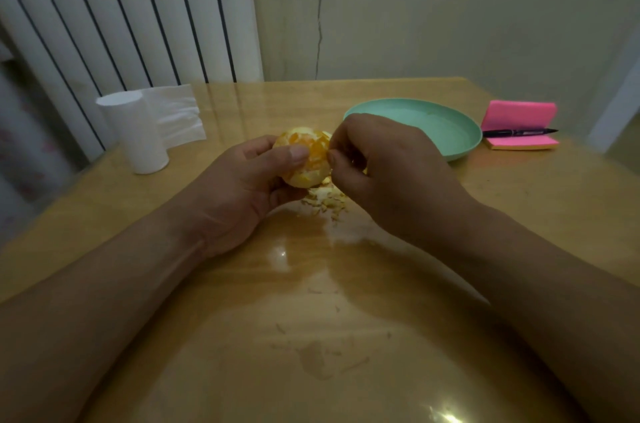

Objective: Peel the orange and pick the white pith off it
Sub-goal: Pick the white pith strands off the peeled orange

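In the head view, the orange (304, 159) is sitting at the middle of the frame, lifted just above the table (311, 284), with its rind already off and bright flesh showing between pale patches. The left hand (242, 187) is gripping it from the left and from beneath. The fingers are curling round the far side and the thumb is lying across the front, probably to hold the fruit steady and turn the unfinished side toward the other hand.

The right hand (388, 173) is coming in from the right with all its fingers curled. Its thumb and forefinger are pinching together against the orange's right flank, seemingly on a strand of pith (326, 137), though the strand itself is too small to make out. The two hands are working close together, nearly touching across the fruit.

Directly below the orange, a heap of scraps (325, 197) is lying on the table. Holding the fruit over this spot looks deliberate, so that pickings fall in one place. A green plate (433, 124) is waiting just behind the right hand, right of centre, likely for the cleaned fruit. A tissue roll (133, 131) is standing at the middle left, handy for sticky fingers. Pink sticky notes (519, 114) with a pen (516, 132) across them are lying at the right edge.
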Demonstrator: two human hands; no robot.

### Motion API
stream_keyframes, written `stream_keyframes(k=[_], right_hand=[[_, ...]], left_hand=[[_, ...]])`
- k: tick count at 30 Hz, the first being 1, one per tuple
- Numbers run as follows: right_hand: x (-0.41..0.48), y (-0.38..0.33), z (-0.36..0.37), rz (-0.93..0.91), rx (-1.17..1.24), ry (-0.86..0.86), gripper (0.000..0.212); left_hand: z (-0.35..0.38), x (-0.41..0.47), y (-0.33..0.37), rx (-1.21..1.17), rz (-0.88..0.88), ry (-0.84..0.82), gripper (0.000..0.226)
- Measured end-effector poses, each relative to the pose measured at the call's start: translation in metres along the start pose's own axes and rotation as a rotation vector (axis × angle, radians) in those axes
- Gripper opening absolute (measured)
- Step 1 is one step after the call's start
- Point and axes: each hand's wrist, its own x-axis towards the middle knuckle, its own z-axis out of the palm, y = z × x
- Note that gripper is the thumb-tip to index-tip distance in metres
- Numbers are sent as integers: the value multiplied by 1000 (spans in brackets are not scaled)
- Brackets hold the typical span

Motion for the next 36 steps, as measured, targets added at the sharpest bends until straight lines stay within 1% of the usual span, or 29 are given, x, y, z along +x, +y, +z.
stream_keyframes(k=[5, 8, 11, 14, 17, 20, 24, 31, 36], right_hand=[[-3, 4, 3, 72, 89, 80, 9], [-2, 9, 0, 112, 128, 111, 10], [-2, 6, -2, 73, 151, 80, 4], [-3, 3, -2, 7, 113, 48, 7], [-1, 4, -3, -52, 24, 21, 10], [3, 4, -5, -107, -67, -12, 13], [6, 1, -8, -140, -150, -72, 17], [8, -3, -8, -160, -189, -36, 13], [5, 0, -3, -125, -97, 51, 9]], left_hand=[[1, -3, -1, -51, -58, -31, 50], [1, -4, 1, -110, -76, -33, 46], [-1, -4, 3, -122, -79, -22, 39], [-3, -3, 3, -105, -84, 2, 32], [-3, -2, 2, -68, -96, 23, 35], [-2, -1, 1, -59, -125, 45, 44], [2, -2, 3, -68, -156, 61, 39], [5, -3, 3, -16, -159, 42, 45], [1, -3, 1, -40, -136, -13, 44]])
